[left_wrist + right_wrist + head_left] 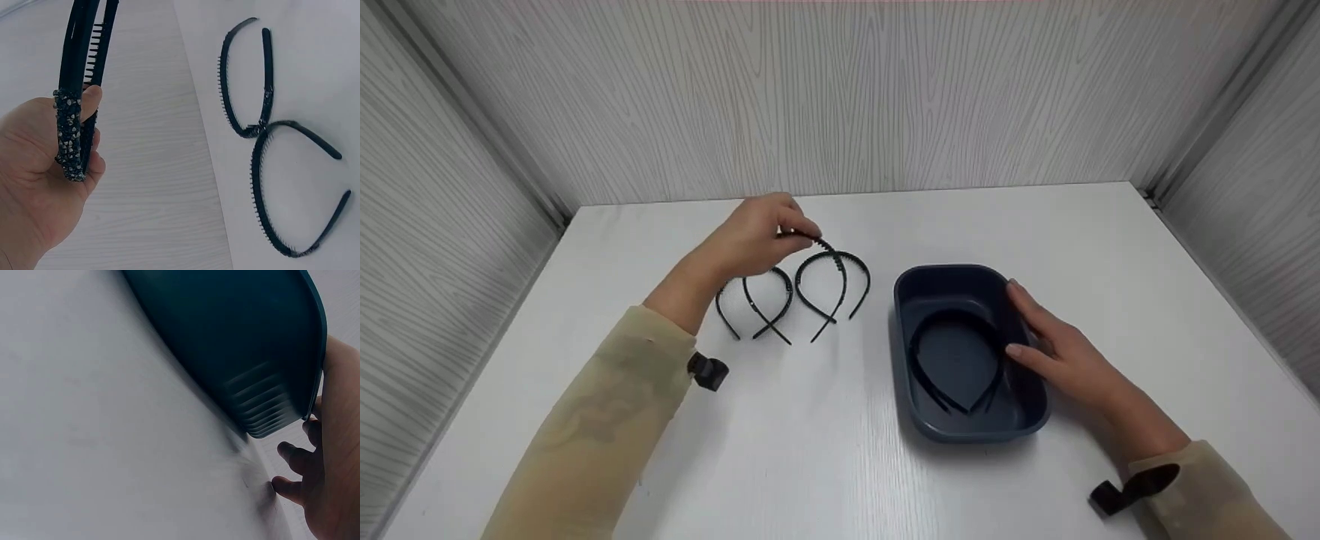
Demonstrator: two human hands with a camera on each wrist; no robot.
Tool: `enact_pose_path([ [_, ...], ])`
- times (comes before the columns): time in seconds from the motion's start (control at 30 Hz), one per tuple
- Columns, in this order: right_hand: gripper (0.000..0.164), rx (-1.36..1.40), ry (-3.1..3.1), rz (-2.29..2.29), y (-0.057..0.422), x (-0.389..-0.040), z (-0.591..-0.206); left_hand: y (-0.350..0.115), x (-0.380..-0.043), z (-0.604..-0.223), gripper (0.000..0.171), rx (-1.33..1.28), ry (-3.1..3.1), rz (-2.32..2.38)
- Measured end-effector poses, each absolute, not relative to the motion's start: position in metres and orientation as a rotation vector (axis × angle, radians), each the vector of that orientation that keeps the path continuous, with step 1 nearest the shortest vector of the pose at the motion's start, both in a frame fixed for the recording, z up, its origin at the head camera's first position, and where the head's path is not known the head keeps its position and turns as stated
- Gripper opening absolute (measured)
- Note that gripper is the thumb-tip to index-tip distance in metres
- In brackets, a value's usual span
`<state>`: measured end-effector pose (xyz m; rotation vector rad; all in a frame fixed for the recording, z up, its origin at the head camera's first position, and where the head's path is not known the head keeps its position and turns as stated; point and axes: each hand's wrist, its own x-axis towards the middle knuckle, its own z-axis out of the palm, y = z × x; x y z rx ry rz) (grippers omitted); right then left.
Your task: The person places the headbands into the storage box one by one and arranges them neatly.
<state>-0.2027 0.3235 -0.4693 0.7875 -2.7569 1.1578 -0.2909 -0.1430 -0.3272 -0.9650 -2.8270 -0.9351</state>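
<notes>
1. the held headband (70, 132), black, toothed and studded with glittering stones along one stretch, was raised at about ten o'clock from the basin, its ends toward six o'clock.
2. of the hands, the left hand (765, 234) pinched that headband between thumb and fingers.
3. around it in the head view, one loose headband (790, 286) lay toward nine o'clock and another headband (868, 282) toward three o'clock; both were black and toothed, touching each other on the worktop (810, 457).
4. the dark blue basin (982, 435) stood at four o'clock, with dark headband pieces (915, 352) inside; their exact count could not be told.
5. the right hand (1069, 356) held the basin's three o'clock side, thumb over the rim, fingers outside.
6. pale sleeves (592, 420) covered both forearms, and a wood-grain wall (840, 97) rose at twelve o'clock.
</notes>
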Motion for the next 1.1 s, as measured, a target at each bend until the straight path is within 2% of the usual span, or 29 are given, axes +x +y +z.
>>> enact_pose_path([
  [0.7,0.081,0.799,-2.75,1.148,0.322,-0.204,-0.471,-0.045,-0.287,-0.337,0.02,-1.325,-2.723,-0.875],
  [1.1,0.081,0.773,-2.767,1.128,0.324,-0.202,-0.469,-0.007,-0.29,-0.348,0.02,-1.373,-2.674,-0.892],
])
